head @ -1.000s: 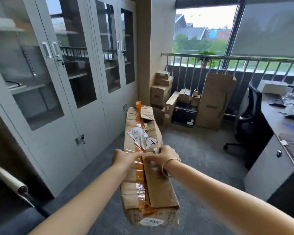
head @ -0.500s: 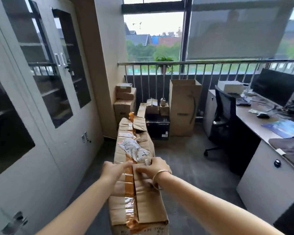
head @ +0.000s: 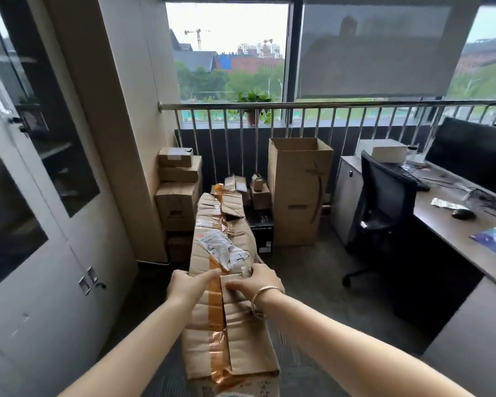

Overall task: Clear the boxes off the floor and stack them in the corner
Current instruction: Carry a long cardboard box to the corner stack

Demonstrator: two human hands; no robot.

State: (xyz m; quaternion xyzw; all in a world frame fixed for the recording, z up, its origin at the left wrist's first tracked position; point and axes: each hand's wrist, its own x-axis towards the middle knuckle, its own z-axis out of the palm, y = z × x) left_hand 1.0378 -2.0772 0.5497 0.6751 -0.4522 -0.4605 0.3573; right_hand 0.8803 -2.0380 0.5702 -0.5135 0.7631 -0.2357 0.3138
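Note:
A long, crumpled cardboard box (head: pixel 229 333) with orange tape and a torn shipping label hangs lengthwise in front of me, off the floor. My left hand (head: pixel 188 285) grips its left top edge, thumb lying across the top. My right hand (head: pixel 255 283), with a bracelet on the wrist, grips the right top edge at the same height. Ahead in the corner stands a stack of brown boxes (head: pixel 179 193) against the pillar. Beside it are small boxes (head: pixel 258 190) on a black box (head: pixel 262 233) and a tall open carton (head: pixel 298 193).
Grey glass-door cabinets (head: pixel 40 224) line the left side. A black office chair (head: pixel 384 210) and a desk (head: pixel 455 233) with a monitor, keyboard and mouse are on the right. A metal railing (head: pixel 298 106) runs under the window. Grey carpet lies between me and the corner.
I have walked nearer the corner with the box held in both hands; the stack and tall carton look larger and more centred. My grip on the box is unchanged.

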